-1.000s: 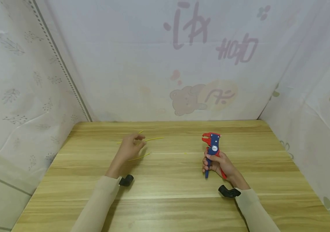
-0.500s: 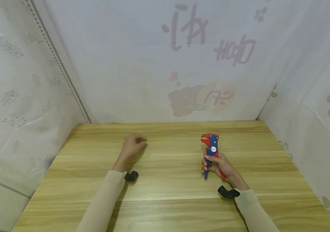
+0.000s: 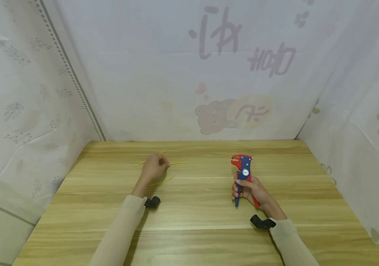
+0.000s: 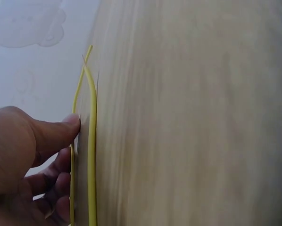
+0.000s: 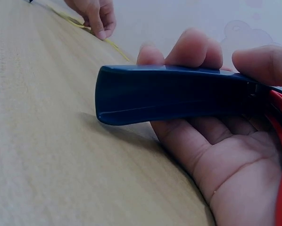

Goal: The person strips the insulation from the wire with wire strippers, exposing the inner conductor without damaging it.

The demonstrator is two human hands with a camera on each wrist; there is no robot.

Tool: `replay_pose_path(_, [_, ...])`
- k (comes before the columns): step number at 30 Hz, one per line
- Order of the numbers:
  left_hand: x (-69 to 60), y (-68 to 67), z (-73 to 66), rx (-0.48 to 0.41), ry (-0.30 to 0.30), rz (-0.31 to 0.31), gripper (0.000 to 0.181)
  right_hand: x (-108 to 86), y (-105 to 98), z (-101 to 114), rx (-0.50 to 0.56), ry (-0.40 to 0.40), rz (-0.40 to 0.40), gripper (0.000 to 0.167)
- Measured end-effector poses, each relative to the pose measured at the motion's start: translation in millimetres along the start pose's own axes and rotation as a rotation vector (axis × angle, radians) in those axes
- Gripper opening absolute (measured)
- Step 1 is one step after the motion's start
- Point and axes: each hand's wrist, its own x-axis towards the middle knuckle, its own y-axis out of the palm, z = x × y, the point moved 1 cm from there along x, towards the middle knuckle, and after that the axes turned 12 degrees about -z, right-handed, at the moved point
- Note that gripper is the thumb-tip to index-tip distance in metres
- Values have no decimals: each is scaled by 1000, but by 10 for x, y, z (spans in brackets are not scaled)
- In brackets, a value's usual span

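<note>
My left hand [image 3: 154, 168] is low over the left part of the table, its thumb and fingers pinching a yellow wire [image 3: 177, 163] whose end sticks out to the right. In the left wrist view the thumb covers part of that wire [image 4: 78, 89]. Closer to me lies a second yellow wire [image 3: 161, 181], partly hidden under the hand. Behind the hand a third yellow wire [image 3: 138, 164] shows at both sides. My right hand [image 3: 254, 189] grips a red and blue wire stripper [image 3: 244, 171], jaws pointing away and left; its blue handle [image 5: 169, 94] fills the right wrist view.
A tiny yellow scrap [image 3: 212, 178] lies on the wooden table [image 3: 202, 210] between the hands. Patterned white cloth [image 3: 142, 92] hangs behind the table and along both sides. A black camera mount [image 3: 152, 202] sits at the left wrist, another [image 3: 262, 222] at the right.
My left hand has moved slightly right and its fingers have come together on the yellow wire, whose free end has shifted a little. The right hand holds the wire stripper in much the same place.
</note>
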Motion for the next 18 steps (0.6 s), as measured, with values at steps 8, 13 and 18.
replay_pose_path(8, [-49,-69,0,-52,-13,62,10,-13,18,12,-12,13,-22,15])
replay_pose_path(13, [-69,-133,-4,-66,-12,122,10,-10,14,15,-12,22,-15,14])
replay_pose_path(18, [-66,-164,17,-101,5,141,9,-2,9,8,-18,19,-11,15])
